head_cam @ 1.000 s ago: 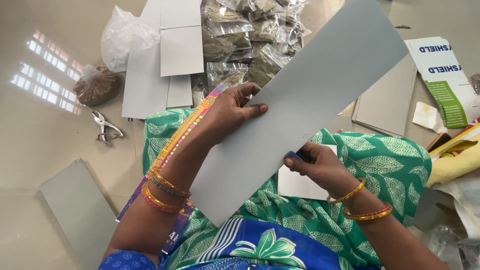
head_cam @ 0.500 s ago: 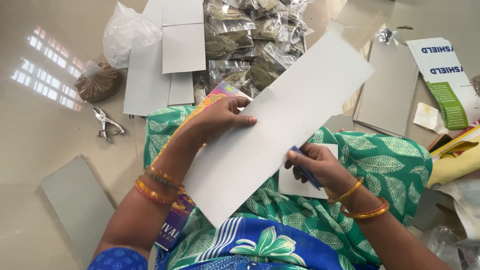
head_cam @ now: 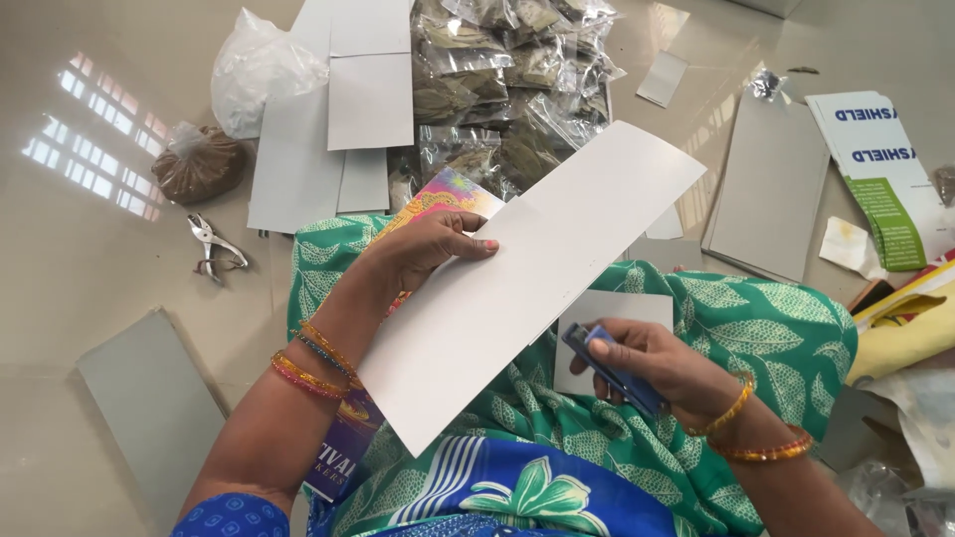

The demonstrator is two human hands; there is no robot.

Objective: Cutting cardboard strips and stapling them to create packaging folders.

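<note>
While the left hand (head_cam: 433,249) is pinching a long white card strip (head_cam: 517,288) over the lap, the right hand (head_cam: 652,363) is gripping a blue stapler (head_cam: 609,368). Clear packets of dried leaves (head_cam: 507,89) are piling up by the floor's far edge, with a bag of brown stuff (head_cam: 197,167) at the left.
</note>
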